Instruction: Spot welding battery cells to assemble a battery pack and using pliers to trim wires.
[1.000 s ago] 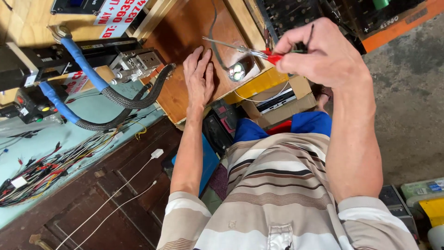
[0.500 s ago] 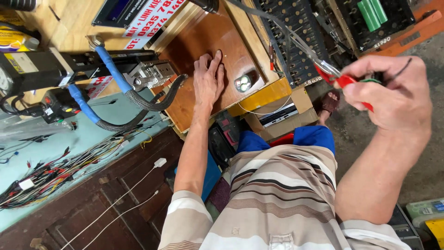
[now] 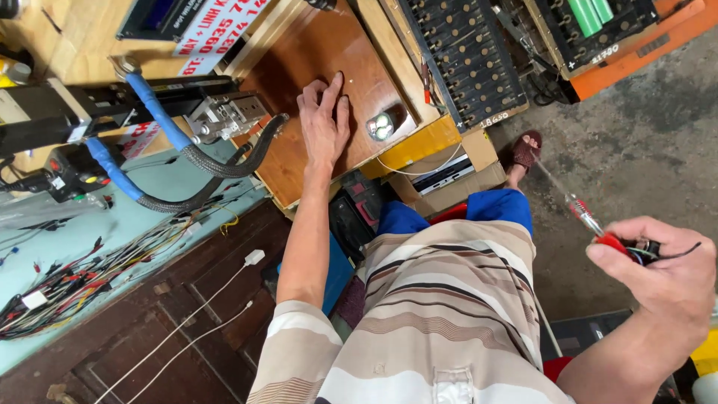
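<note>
- While the left hand (image 3: 325,123) lies flat, fingers spread and grasping nothing, on the brown wooden board (image 3: 299,67), the right hand (image 3: 662,265) is out to the side above the concrete floor (image 3: 643,127).
- That right grip is clenched round the red handle of a thin metal tool (image 3: 587,217), whose tip points up and left.
- Just beside the left hand, a small cluster of round metal cells (image 3: 381,126) sits on the board.
- Blue-sleeved cables (image 3: 161,112) run past a metal block (image 3: 224,114) to the board's left.
</note>
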